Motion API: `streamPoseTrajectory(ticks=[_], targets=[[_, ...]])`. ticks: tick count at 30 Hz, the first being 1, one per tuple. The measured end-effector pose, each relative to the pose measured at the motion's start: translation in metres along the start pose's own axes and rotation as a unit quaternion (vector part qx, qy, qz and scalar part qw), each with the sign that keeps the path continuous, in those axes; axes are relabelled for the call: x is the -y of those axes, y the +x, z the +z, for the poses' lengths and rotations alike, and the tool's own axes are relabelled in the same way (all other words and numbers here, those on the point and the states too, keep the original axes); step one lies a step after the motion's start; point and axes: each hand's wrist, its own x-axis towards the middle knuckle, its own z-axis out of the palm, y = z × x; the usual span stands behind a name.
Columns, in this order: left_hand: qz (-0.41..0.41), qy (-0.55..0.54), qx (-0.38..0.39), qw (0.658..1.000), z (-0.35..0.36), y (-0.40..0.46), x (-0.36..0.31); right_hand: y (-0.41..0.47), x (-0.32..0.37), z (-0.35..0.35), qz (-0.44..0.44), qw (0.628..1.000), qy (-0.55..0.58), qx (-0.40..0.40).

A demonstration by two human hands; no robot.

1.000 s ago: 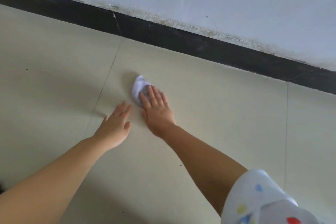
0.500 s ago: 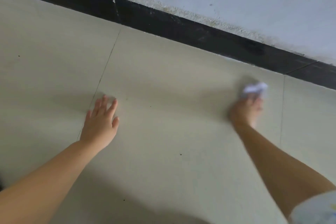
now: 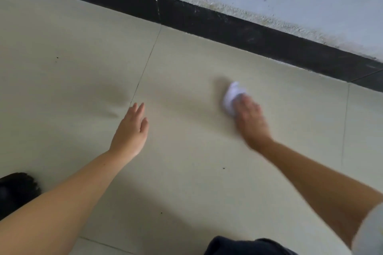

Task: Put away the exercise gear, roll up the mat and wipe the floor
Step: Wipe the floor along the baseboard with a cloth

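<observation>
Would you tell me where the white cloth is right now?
In the head view, the white cloth lies on the floor right of centre, under the right hand, near the black baseboard.

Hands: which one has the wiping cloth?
The right hand, blurred, presses the white cloth on the floor. The left hand rests flat, holding nothing.

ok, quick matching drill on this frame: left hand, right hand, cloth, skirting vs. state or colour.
1 left hand
2 right hand
3 cloth
4 skirting

a black
b white
c flat on the floor, fingers straight
d on the cloth, blurred

Pairs: 1-c, 2-d, 3-b, 4-a
</observation>
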Motion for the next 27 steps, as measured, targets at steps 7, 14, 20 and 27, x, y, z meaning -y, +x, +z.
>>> streamPoseTrajectory(ticks=[7,14,20,27], targets=[[-0.002,-0.001,-0.084,0.997,0.000,-0.006,-0.002,0.062,0.101,0.024,0.025,1.000,-0.009,-0.013],[0.053,0.167,0.011,0.984,0.016,-0.013,-0.010,-0.062,0.136,0.052,-0.390,0.897,-0.081,0.190],[0.038,0.219,0.047,0.974,0.048,-0.019,-0.007,-0.074,-0.060,-0.016,0.201,0.978,-0.046,-0.015],[0.037,0.241,0.053,0.968,0.041,-0.017,-0.010,-0.134,0.068,0.058,-0.043,0.995,-0.094,0.000]])
